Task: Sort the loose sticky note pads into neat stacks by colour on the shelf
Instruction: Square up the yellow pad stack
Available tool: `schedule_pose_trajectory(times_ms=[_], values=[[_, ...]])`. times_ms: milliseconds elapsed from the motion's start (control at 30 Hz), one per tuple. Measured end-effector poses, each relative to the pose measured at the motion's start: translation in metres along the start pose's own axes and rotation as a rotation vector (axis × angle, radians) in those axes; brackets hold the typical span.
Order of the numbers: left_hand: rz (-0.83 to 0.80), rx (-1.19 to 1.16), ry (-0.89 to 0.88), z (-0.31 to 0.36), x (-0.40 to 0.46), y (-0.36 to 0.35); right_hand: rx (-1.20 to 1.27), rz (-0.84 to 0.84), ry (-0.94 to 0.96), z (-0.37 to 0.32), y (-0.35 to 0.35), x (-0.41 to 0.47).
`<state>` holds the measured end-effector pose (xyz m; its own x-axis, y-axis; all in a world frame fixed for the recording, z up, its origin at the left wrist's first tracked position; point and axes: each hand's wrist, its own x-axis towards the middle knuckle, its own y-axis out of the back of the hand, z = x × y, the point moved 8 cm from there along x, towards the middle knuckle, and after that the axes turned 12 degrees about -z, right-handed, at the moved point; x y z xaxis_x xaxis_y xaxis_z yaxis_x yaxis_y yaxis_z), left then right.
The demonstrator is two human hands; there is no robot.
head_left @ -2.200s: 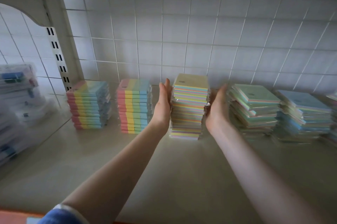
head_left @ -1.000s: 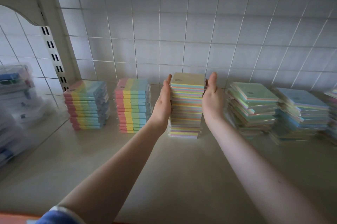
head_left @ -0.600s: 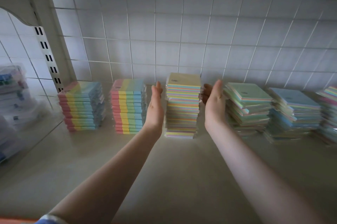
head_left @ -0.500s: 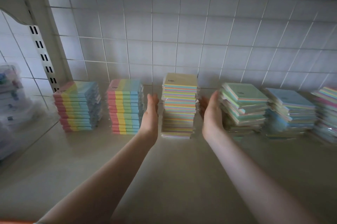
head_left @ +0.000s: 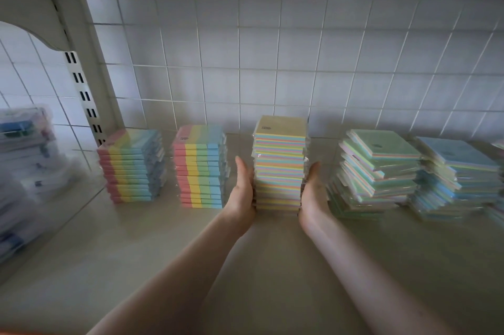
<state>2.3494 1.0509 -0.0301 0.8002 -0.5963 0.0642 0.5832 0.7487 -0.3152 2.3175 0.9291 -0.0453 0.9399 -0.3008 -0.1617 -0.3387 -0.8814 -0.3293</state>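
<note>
Both hands are flat against the lower part of the yellow-topped stack (head_left: 279, 162) in the middle of the frame: the left hand (head_left: 243, 190) on its left face and the right hand (head_left: 312, 192) on its right face, fingers straight and pointing up and away, palms turned inward. Neither hand curls round anything; they seem to press or just touch the sides, squaring the pads rather than lifting them.

The stack stands upright on the shelf (head_left: 245, 266), close to the tiled back wall (head_left: 272, 62). Its upper pads look fairly true, while the plastic wrappers bulge a little at the edges.

To do this well, I'd say press evenly from both sides at once and work up from the base, since a push from one palm alone could tip such a tall, narrow pile. A light tap on the front face afterwards would line up the depth too.

Left of centre, two striped stacks (head_left: 200, 168) already stand tidy. To the right, the green-topped pile (head_left: 379, 171) and the blue-topped pile (head_left: 455, 173) lie skewed, pads twisted out of line, and probably want the same treatment. At the far left edge sit blurred clear packets (head_left: 24, 160); what they hold I cannot tell.
</note>
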Motion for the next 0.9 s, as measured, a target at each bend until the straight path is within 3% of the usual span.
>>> schedule_pose_trajectory(times_ms=[300, 500, 733, 900], values=[[-0.368, 0.634, -0.087, 0.015, -0.013, -0.007, -0.142, -0.032, 0.081, -0.018, 0.020, 0.000], [-0.333, 0.777, -0.009, 0.013, -0.002, 0.003, -0.185, -0.028, 0.058, -0.019, 0.022, 0.005], [-0.224, 0.762, -0.006, 0.013, -0.003, 0.011, -0.355, 0.044, -0.019, -0.014, 0.019, 0.007], [-0.155, 0.755, 0.002, 0.013, -0.003, 0.013, -0.380, 0.004, 0.055, -0.022, 0.017, 0.005]])
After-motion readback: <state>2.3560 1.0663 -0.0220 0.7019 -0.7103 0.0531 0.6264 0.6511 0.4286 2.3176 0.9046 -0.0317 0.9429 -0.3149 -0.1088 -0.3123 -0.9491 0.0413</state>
